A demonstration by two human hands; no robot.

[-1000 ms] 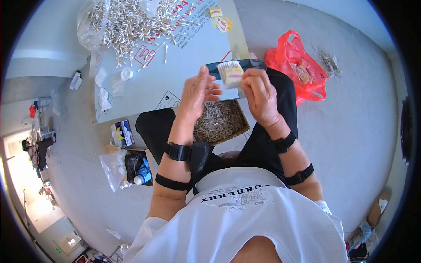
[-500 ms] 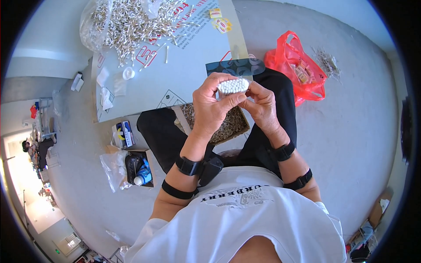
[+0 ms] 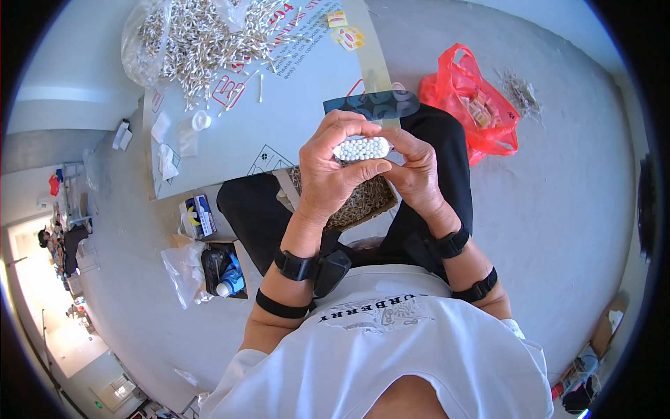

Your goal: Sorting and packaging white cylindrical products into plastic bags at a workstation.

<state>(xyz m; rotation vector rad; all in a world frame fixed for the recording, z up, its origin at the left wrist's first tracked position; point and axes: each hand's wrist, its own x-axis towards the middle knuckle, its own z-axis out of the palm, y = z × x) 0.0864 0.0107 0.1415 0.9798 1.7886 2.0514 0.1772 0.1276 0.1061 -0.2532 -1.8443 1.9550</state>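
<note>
A bundle of cotton swabs (image 3: 363,149), its white tips facing up, sits between my two hands above my lap. It seems to be wrapped in a clear bag. My left hand (image 3: 333,157) is closed around its left side, thumb along the near edge and fingers over the far edge. With thumb and fingers, my right hand (image 3: 415,167) pinches the right end of the wrapping. Below, partly hidden by my hands, an open box (image 3: 377,199) holds many loose swabs. A big heap of swabs (image 3: 209,49) spills from a clear bag on the table.
The table (image 3: 230,146) also bears a small round white container (image 3: 201,121), white scraps (image 3: 167,160) and yellow labels (image 3: 347,38). A dark film sheet (image 3: 342,107) lies at its edge. On the floor are a red bag (image 3: 447,91) with small packs and a carton (image 3: 241,286) holding a bottle.
The bundle has come slightly nearer and to the left, turned so its tips face up more squarely. My left fingers have shifted along its far edge.
</note>
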